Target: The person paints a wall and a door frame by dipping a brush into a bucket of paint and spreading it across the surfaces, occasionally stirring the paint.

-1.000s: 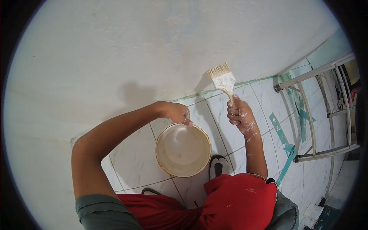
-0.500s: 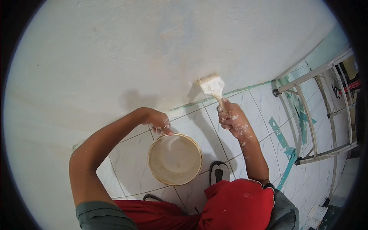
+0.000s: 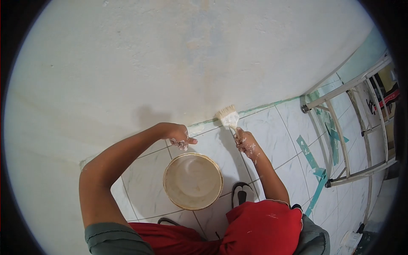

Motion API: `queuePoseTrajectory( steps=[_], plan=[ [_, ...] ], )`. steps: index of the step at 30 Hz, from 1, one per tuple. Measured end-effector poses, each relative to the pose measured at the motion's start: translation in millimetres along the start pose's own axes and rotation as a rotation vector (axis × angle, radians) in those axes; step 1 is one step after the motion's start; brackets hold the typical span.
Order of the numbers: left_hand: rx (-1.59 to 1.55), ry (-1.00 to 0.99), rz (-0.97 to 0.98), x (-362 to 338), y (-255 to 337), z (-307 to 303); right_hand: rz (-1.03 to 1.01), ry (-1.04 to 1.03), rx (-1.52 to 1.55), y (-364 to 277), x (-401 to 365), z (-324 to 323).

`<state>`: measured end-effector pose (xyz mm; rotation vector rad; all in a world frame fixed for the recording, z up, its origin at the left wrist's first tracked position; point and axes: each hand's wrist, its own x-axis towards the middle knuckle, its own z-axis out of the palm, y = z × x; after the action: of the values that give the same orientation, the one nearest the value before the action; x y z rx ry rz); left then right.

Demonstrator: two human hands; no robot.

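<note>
White-smeared flat paintbrush (image 3: 230,119), got it clamped in right hand (image 3: 247,142), with left hand (image 3: 178,135) loose, thumb off fingers, near round cream bucket (image 3: 171,182).

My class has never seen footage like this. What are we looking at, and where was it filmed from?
No machine here: these are a person's two bare hands. One camera, worn on the person's head and looking forward and down, took every picture. The right hand grips a brush at the foot of the wall; whether the bristles touch is hard to tell. The left hand is empty, near the bucket on the tiled floor. Green strips lie farther right.
</note>
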<state>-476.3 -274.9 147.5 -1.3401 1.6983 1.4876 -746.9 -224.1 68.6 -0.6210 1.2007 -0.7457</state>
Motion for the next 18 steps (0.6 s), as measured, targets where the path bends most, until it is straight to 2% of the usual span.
queuePoseTrajectory(
  steps=[3, 5, 6, 8, 9, 11, 15, 17, 18],
  plan=[
    [0.028, 0.063, -0.026, 7.5, -5.4, -2.9, 0.045, 0.100, -0.055, -6.8, -0.4, 5.3],
    [0.069, 0.106, -0.012, 6.4, -10.0, -4.4, -0.118, 0.077, -0.083, -40.6, -28.2, 19.5],
    [0.065, 0.105, -0.015, 8.3, -14.9, -4.2, -0.114, 0.074, -0.083, -58.5, -44.9, 27.0],
    [0.082, 0.153, -0.007, 16.8, -27.6, -4.4, -0.252, -0.028, -0.074, -92.0, -78.8, 39.9],
    [0.081, 0.151, -0.004, 19.3, -32.5, -4.7, -0.250, -0.026, -0.075, -100.4, -89.8, 44.3],
    [0.120, 0.152, 0.032, 23.2, -42.0, -4.6, -0.394, -0.062, -0.084, -108.3, -102.7, 50.7],
    [0.157, 0.173, 0.059, 30.7, -50.1, -5.6, -0.365, -0.063, -0.060, -72.3, -68.8, 39.7],
    [0.160, 0.149, 0.074, 32.4, -49.6, -7.1, -0.219, -0.043, -0.068, -43.0, -44.1, 30.7],
    [0.159, 0.152, 0.075, 34.1, -49.8, -6.9, -0.220, -0.045, -0.070, -35.5, -38.2, 30.1]
  ],
)
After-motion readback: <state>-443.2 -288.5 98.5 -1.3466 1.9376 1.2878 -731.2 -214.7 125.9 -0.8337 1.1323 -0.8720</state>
